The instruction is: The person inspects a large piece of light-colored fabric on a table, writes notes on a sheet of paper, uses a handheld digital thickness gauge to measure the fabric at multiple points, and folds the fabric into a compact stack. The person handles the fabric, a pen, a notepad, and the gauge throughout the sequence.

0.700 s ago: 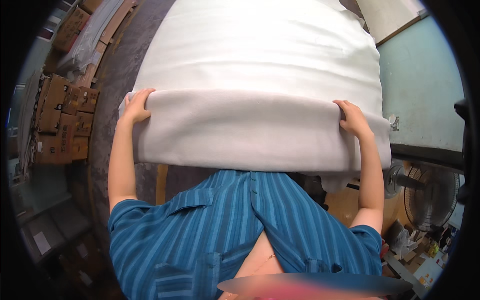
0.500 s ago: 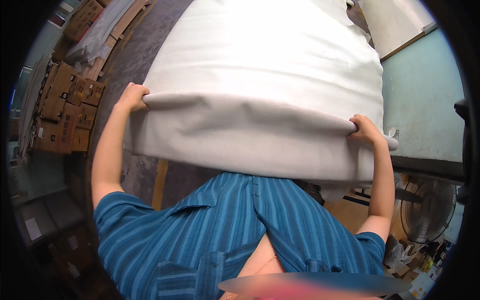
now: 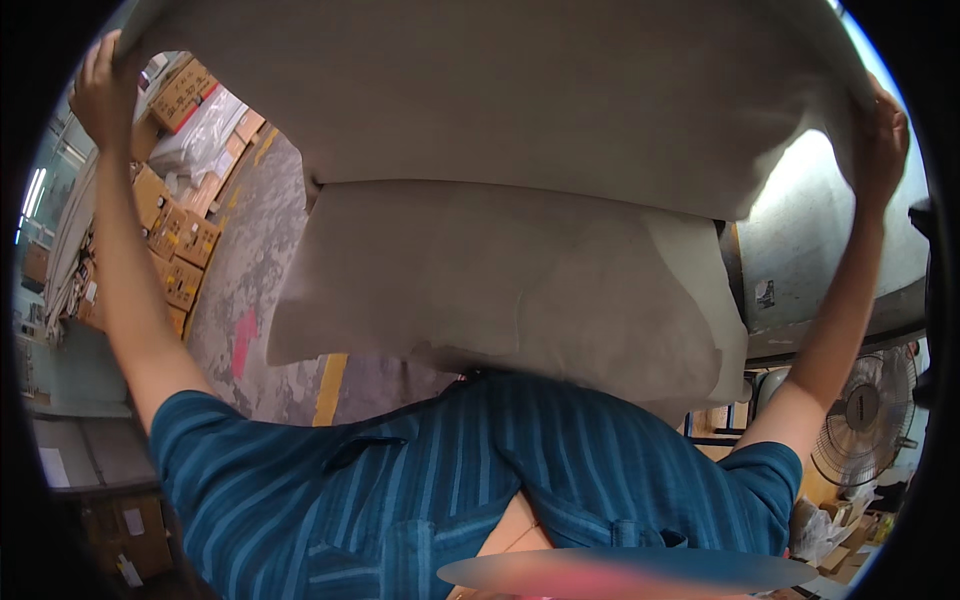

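Held up in front of me is a large grey-brown leather hide [image 3: 520,95], its matte side facing me and spanning the top of the view. My left hand [image 3: 103,95] is raised at the upper left, fingers closed over the hide's edge. At the upper right, my right hand [image 3: 880,145] grips the opposite edge; its fingertips are partly hidden. Below the raised hide hangs more grey leather [image 3: 470,270] with an uneven outline, close to my body. Whether it is a separate piece I cannot tell.
Stacked cardboard boxes [image 3: 180,245] and a plastic-wrapped bundle [image 3: 200,140] stand to the left beyond a worn floor [image 3: 235,280] with a yellow line [image 3: 330,388]. On the right are a pale curved surface [image 3: 810,240] and a standing fan [image 3: 862,405].
Both hands have risen and spread outward, lifting the hide's edge from waist level to overhead. Its grey side now covers the white surface seen before, and the lower leather is exposed.
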### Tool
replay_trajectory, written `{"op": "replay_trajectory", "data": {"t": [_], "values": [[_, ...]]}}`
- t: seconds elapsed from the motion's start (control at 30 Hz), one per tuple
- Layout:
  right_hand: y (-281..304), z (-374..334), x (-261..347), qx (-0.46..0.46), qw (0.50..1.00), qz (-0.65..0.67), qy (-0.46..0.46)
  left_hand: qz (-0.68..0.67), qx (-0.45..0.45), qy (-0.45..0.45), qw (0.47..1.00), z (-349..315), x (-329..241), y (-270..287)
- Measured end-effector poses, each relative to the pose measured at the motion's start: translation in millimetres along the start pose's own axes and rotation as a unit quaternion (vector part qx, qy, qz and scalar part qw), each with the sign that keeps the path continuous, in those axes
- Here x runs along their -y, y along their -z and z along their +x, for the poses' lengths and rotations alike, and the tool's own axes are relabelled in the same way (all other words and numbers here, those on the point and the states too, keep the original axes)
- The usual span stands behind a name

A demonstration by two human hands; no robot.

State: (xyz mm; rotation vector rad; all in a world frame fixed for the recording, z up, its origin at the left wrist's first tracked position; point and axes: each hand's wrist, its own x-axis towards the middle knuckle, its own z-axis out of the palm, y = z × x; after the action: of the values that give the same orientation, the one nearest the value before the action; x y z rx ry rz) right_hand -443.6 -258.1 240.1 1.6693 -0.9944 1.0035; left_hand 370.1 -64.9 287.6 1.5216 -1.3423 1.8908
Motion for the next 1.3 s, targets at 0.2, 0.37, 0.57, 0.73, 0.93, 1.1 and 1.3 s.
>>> {"op": "replay_trajectory", "data": {"t": [0.2, 0.37, 0.57, 0.73, 0.93, 1.1, 1.3], "values": [[15, -160, 83, 0.383, 0.885, 0.151, -0.217, -0.192, 0.404, 0.200, 0.872, -154, -144, 17], [75, -331, 154, 0.655, 0.524, 0.348, -0.418, -0.524, 0.827, 0.026, 0.202, -238, -270, 146], [99, -378, 192, 0.536, 0.524, 0.439, -0.495, -0.664, 0.710, 0.064, 0.227, -192, -354, 132], [86, -353, 232, 0.528, 0.586, 0.460, -0.408, -0.516, 0.437, 0.051, 0.735, -195, -430, 24], [105, -338, 240, 0.531, 0.569, 0.471, -0.415, -0.309, 0.635, -0.007, 0.708, -180, -451, -34], [111, -315, 227, 0.458, 0.624, 0.438, -0.458, -0.432, 0.446, -0.006, 0.784, -192, -402, 73], [73, -255, 227, 0.299, 0.748, 0.495, -0.325, -0.474, 0.507, 0.076, 0.716, -207, -344, 231]]}}
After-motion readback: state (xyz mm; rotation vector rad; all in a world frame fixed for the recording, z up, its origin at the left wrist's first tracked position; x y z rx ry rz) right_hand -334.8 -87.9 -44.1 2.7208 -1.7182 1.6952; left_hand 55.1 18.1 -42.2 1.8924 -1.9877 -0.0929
